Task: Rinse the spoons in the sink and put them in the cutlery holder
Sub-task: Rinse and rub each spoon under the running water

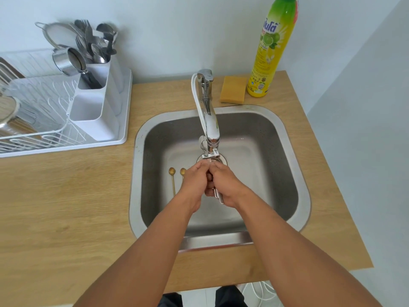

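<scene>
**Both hands closed on a silver spoon under the tap**

The fingers (204, 166) of both hands meet just below the faucet outlet, curled in around a silver spoon (218, 196); only its handle end shows, poking out beneath the right hand (223, 185). The left hand (195, 182) presses against the right from the other side, fingertips touching, so neither hand is open. Whether water is running cannot be told clearly.

Just left of the left hand, two gold spoons (172, 180) lie on the sink floor, bowls pointing toward the back wall; the nearer one is partly hidden by the hand. The chrome faucet (209, 120) arches over the stainless sink (296, 165), which is set in a wooden countertop (66, 196).

Behind the sink stand a yellow sponge (233, 92) and, just beside it, a bottle of dish soap (271, 52). Well to the left, a white cutlery holder (95, 107) sits at the edge of a dish rack (39, 129), its rear compartment full of forks and spoons.
</scene>
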`<act>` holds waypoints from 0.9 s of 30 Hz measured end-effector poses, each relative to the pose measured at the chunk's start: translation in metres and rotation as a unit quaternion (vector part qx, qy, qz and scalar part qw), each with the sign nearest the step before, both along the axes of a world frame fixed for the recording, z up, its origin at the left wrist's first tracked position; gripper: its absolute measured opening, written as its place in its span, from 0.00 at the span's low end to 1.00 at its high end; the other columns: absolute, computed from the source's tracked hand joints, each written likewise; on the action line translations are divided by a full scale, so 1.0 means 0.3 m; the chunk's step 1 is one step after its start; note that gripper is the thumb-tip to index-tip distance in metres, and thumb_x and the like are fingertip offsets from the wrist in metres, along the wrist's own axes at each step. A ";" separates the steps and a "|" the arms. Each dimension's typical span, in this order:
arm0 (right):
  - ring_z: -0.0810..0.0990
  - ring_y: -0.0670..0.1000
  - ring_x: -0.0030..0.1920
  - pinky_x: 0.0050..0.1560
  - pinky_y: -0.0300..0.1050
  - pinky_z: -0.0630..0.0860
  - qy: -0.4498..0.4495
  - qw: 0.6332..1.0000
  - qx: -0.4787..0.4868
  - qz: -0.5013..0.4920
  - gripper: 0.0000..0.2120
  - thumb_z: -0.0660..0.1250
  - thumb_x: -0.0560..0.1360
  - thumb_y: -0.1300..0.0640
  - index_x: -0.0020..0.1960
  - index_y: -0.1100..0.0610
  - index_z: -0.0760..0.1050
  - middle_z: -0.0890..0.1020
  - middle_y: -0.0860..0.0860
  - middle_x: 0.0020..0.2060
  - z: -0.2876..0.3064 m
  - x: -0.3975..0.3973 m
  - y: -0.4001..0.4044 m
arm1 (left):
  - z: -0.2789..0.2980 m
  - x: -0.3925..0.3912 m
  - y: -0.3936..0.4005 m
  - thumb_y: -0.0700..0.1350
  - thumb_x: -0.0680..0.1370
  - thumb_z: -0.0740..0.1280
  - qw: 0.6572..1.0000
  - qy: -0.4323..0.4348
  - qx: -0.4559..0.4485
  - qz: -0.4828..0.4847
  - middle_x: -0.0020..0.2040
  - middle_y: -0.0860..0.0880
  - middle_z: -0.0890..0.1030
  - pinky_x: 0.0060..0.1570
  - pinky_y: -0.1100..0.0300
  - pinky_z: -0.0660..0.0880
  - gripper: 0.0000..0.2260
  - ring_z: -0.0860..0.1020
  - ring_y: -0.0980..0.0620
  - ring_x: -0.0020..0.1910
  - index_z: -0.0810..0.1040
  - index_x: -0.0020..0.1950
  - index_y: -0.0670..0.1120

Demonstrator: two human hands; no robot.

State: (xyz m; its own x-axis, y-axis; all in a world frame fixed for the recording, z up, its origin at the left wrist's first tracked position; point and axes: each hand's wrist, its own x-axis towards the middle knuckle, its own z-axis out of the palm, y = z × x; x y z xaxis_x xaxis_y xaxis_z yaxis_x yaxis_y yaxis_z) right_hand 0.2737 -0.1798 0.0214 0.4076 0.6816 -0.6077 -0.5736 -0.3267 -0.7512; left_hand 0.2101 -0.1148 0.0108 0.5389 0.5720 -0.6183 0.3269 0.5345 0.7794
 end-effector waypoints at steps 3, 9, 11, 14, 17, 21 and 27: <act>0.86 0.49 0.42 0.39 0.44 0.81 -0.006 0.999 -0.006 -0.036 0.14 0.55 0.86 0.60 0.56 0.58 0.79 0.86 0.53 0.42 -0.008 -0.020 0.057 | -0.005 -0.034 -0.022 0.46 0.86 0.56 0.995 0.016 0.093 0.013 0.55 0.53 0.87 0.53 0.59 0.80 0.16 0.84 0.59 0.53 0.83 0.64 0.53; 0.86 0.43 0.42 0.32 0.36 0.77 -0.032 0.996 -0.019 -0.085 0.10 0.53 0.86 0.57 0.55 0.52 0.73 0.90 0.45 0.49 -0.021 -0.046 0.091 | 0.023 -0.104 -0.028 0.47 0.87 0.54 0.952 0.152 0.258 -0.057 0.44 0.47 0.85 0.46 0.50 0.78 0.17 0.83 0.45 0.47 0.81 0.47 0.46; 0.87 0.38 0.40 0.34 0.34 0.77 -0.028 0.997 -0.018 -0.069 0.10 0.52 0.86 0.57 0.56 0.54 0.72 0.90 0.45 0.50 -0.024 -0.058 0.087 | 0.023 -0.110 -0.033 0.48 0.87 0.53 0.946 0.160 0.268 -0.090 0.45 0.45 0.85 0.48 0.45 0.81 0.18 0.84 0.43 0.45 0.80 0.47 0.44; 0.85 0.40 0.33 0.30 0.33 0.76 -0.024 0.998 -0.019 -0.055 0.11 0.52 0.85 0.58 0.55 0.56 0.73 0.90 0.48 0.45 -0.025 -0.054 0.079 | 0.015 -0.124 -0.033 0.51 0.88 0.50 0.956 0.155 0.226 -0.107 0.45 0.48 0.83 0.46 0.45 0.84 0.19 0.82 0.48 0.40 0.78 0.50 0.46; 0.79 0.45 0.28 0.26 0.38 0.73 -0.012 0.995 -0.041 -0.089 0.11 0.55 0.85 0.58 0.56 0.58 0.76 0.90 0.50 0.41 -0.032 -0.016 0.071 | 0.006 -0.145 -0.038 0.51 0.88 0.50 0.972 0.124 0.157 -0.125 0.37 0.50 0.76 0.37 0.52 0.80 0.20 0.73 0.52 0.33 0.77 0.46 0.47; 0.81 0.47 0.34 0.38 0.45 0.75 0.030 0.984 -0.069 -0.159 0.13 0.56 0.86 0.55 0.52 0.55 0.78 0.89 0.49 0.38 -0.048 0.020 0.052 | -0.024 -0.168 -0.058 0.52 0.88 0.52 0.978 0.113 0.100 -0.146 0.34 0.52 0.74 0.32 0.55 0.76 0.19 0.70 0.56 0.27 0.77 0.47 0.47; 0.82 0.44 0.27 0.30 0.41 0.74 0.012 0.995 -0.057 -0.083 0.13 0.54 0.87 0.54 0.60 0.60 0.75 0.90 0.50 0.44 -0.075 -0.058 0.030 | -0.054 -0.151 -0.028 0.53 0.88 0.50 0.966 0.131 0.154 -0.162 0.36 0.53 0.81 0.32 0.57 0.75 0.21 0.74 0.57 0.28 0.79 0.48 0.49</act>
State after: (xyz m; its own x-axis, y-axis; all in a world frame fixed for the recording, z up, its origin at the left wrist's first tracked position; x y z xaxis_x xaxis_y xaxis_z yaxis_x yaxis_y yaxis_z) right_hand 0.2563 -0.1709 -0.0010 0.4937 0.5326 -0.6875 -0.6436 -0.3079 -0.7007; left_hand 0.1647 -0.1232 -0.0055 0.5689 0.5781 -0.5849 0.6459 0.1262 0.7529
